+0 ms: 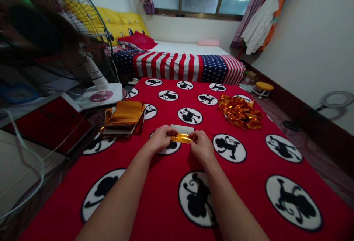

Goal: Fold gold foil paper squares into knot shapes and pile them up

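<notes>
Between my two hands is a sheet of gold foil paper, its near edge curled over and its pale back showing beyond the shiny part. My left hand pinches the left end, and my right hand pinches the right end. Both hands are low over a red cloth printed with black monkeys in white circles. Off to the left is a stack of gold foil sheets. A pile of folded gold foil pieces lies on the cloth at the right.
A large fan stands at the left, near a dark red board and a white cable. Beyond the cloth is a bed with a flag-patterned cover. A small round stool is on the floor at the right.
</notes>
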`<state>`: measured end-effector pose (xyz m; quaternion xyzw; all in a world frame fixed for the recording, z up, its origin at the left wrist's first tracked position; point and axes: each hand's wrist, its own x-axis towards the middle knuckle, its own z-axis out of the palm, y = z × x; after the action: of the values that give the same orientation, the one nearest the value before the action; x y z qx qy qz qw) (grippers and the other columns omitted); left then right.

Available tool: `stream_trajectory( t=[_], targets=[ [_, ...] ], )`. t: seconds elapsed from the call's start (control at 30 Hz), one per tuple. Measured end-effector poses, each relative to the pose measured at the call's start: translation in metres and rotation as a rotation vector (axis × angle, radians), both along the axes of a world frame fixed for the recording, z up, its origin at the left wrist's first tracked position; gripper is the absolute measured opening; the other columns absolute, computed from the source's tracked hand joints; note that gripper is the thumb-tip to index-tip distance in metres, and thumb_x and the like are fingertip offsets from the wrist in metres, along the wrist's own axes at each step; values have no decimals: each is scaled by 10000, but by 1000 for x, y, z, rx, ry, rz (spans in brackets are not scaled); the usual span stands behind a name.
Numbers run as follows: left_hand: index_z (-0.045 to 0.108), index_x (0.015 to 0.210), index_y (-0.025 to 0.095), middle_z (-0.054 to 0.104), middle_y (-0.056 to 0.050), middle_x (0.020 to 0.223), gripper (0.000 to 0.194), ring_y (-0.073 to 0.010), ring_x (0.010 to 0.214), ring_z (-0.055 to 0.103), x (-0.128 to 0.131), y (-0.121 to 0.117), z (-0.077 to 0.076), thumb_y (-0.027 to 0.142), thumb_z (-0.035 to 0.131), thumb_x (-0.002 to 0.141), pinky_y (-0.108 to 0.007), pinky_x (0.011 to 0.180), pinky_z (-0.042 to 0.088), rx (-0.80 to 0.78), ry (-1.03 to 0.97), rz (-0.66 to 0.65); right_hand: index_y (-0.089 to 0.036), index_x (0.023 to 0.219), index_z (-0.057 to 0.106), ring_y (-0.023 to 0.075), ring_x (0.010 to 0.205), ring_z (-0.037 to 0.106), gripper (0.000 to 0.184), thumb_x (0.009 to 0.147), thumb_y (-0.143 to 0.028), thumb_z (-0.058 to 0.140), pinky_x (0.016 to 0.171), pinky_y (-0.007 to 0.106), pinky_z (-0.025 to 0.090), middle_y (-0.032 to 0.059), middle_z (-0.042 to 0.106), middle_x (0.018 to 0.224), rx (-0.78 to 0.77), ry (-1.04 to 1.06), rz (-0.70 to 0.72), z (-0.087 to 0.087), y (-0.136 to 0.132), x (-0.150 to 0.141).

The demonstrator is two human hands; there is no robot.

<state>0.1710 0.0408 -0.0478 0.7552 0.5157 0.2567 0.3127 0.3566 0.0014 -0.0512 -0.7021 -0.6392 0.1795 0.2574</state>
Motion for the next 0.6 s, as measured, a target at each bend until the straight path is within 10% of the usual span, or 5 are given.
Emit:
stream_trajectory(
  t=[0.23, 0.33, 0.6],
  targets=[
    [734, 893, 183, 673, -50, 849, 191, -176, 786, 631, 13, -8, 2, 282, 657, 750, -258, 719, 490, 71, 118, 106, -185, 868, 684, 142, 767, 588, 301, 700, -21, 495, 679, 230, 405, 26, 624, 848, 4, 102, 30, -4, 3, 5],
    [710, 837, 197, 654, -61, 817, 355, -225, 798, 614, 24, -14, 2, 499, 736, 654, -318, 729, 485, 190, 249, 226, -175, 870, 686, 145, 770, 589, 280, 707, -38, 505, 678, 232, 408, 34, 628, 860, 15, 92, 23, -3, 2, 4],
    [734, 938, 175, 702, -40, 876, 280, -150, 772, 652, 7, -4, 1, 135, 663, 670, -239, 730, 522, 31, 66, 91, -182, 876, 686, 139, 777, 594, 310, 686, -29, 496, 692, 227, 408, 26, 638, 861, 7, 87, 17, -1, 1, 5]
  ],
)
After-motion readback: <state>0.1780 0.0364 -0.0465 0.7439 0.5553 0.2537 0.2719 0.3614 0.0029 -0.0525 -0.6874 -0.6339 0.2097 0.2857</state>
